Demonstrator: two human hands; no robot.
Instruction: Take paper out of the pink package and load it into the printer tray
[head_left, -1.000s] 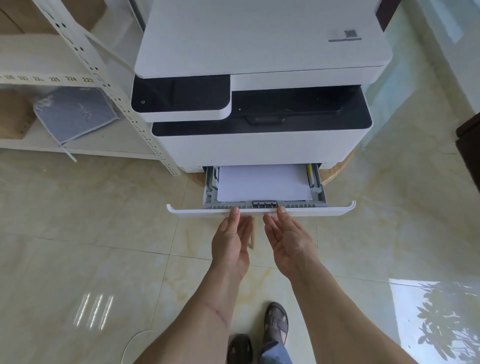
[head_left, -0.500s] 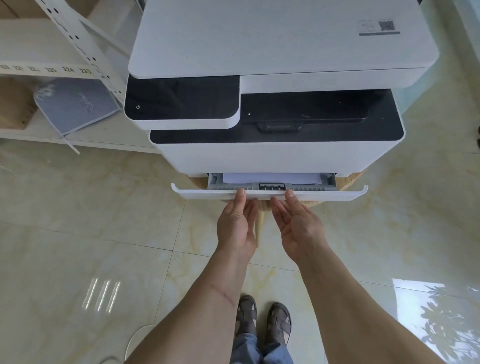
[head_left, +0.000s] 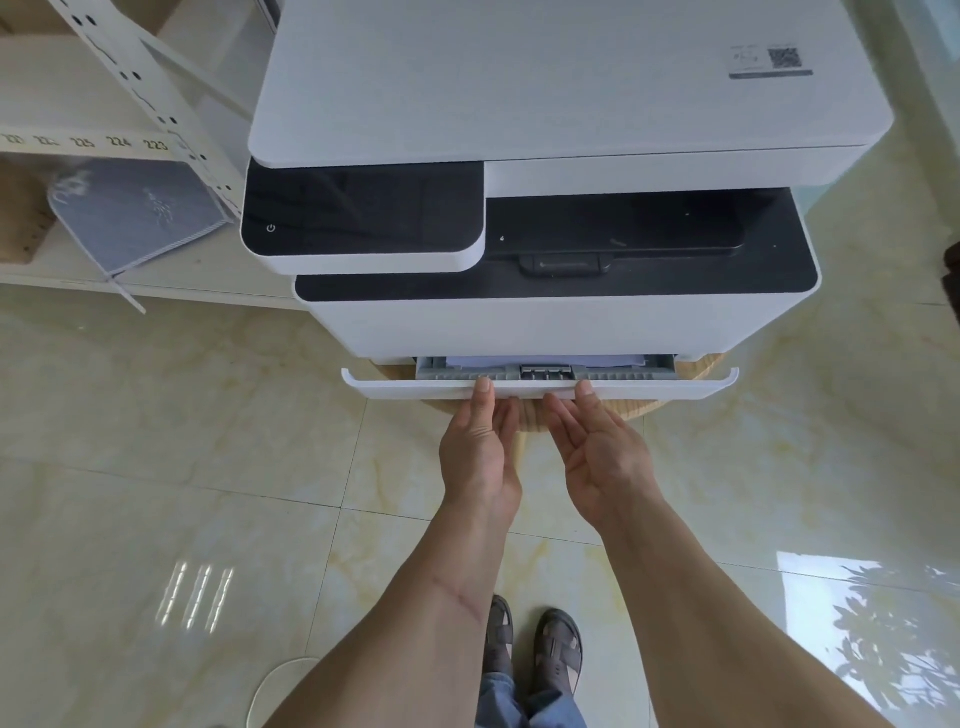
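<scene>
A white and black printer (head_left: 561, 322) stands on a low round wooden stand. Its paper tray (head_left: 675, 387) sticks out only a little at the bottom front. A thin strip of white paper (head_left: 478, 360) shows inside the tray, behind the grey guide. My left hand (head_left: 480, 452) and my right hand (head_left: 597, 452) are side by side at the tray's white front lip, palms up, thumbs on top of the lip and fingers underneath. The pink package is not in view.
A white metal shelf (head_left: 156, 270) stands to the left of the printer, with a grey-blue folder (head_left: 135, 213) leaning on it. The floor is glossy beige tile (head_left: 182, 441). My sandalled feet (head_left: 530, 644) stand below the hands. A dark object edges in at far right.
Both hands have pushed the tray into the printer. A second ago most of the sheet was exposed; now only a narrow strip shows. The view has moved closer to the printer.
</scene>
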